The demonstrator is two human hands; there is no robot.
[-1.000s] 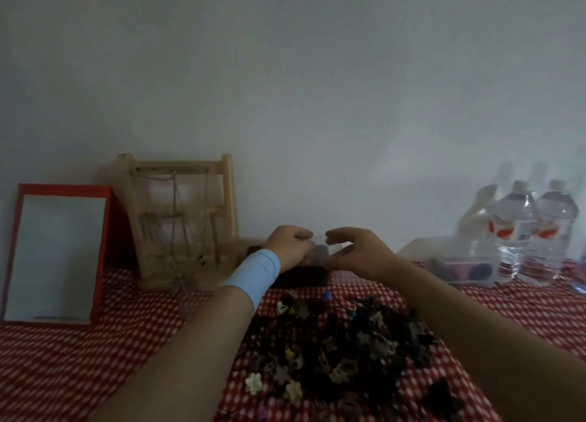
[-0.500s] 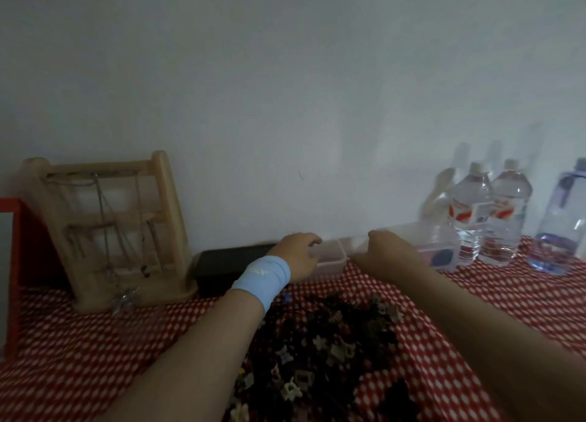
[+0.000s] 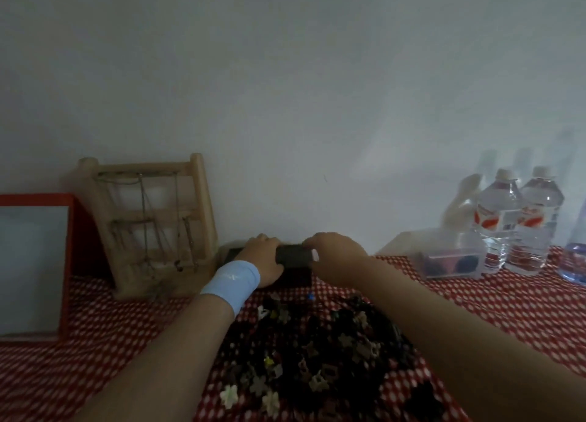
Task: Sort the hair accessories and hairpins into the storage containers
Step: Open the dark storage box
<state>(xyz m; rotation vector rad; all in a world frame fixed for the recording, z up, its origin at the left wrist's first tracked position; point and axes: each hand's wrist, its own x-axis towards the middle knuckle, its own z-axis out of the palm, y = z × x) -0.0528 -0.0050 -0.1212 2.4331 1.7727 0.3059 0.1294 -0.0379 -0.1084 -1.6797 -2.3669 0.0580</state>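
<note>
two hands (image 3: 337, 255), one black box (image 3: 293, 258), two red-labelled bottles (image 3: 498, 221).

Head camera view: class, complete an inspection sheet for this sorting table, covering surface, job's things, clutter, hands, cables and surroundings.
Surface: red-and-white checked tablecloth, dimly lit.
Job's things: pile of hair accessories loose at front centre; black box at the back by the wall; clear container to the right, dark items inside.
Clutter: wooden rack hung with chains and red-framed board at left; water bottles at right.
Grippers: left hand, with a blue wristband, and right hand both grip the black box.
Cables: nothing seen.
Surroundings: plain pale wall behind the table.
</note>
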